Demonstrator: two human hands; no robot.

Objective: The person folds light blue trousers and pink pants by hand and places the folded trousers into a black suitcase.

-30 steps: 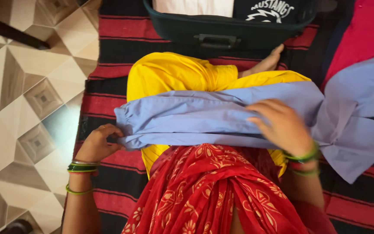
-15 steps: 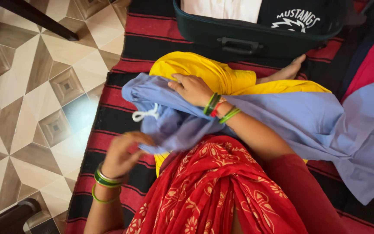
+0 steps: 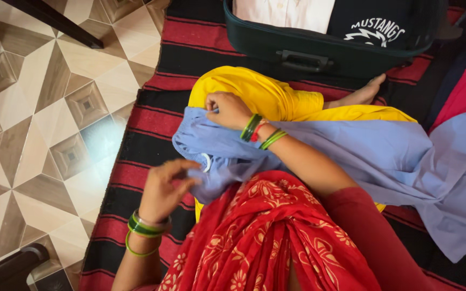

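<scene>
Clearly the blue garment (image 3: 351, 148) is light and limp; my right hand (image 3: 226, 109) pinches its gathered end, left hand's (image 3: 164, 188) fingers closing on the lower edge

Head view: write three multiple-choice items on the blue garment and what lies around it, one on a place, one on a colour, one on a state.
1. Where does the blue garment lie?
A. across the person's lap
B. inside the suitcase
C. on the tiled floor

2. What colour is the cloth under it at the knees?
A. white
B. yellow
C. grey

3. How is the dark suitcase?
A. zipped shut
B. open, with clothes in it
C. standing on end

Answers:
1 A: it drapes over the lap, with the right hand and the left hand gripping its bunched end.
2 B: yellow cloth shows beyond the blue.
3 B: folded clothes show inside it.
</scene>
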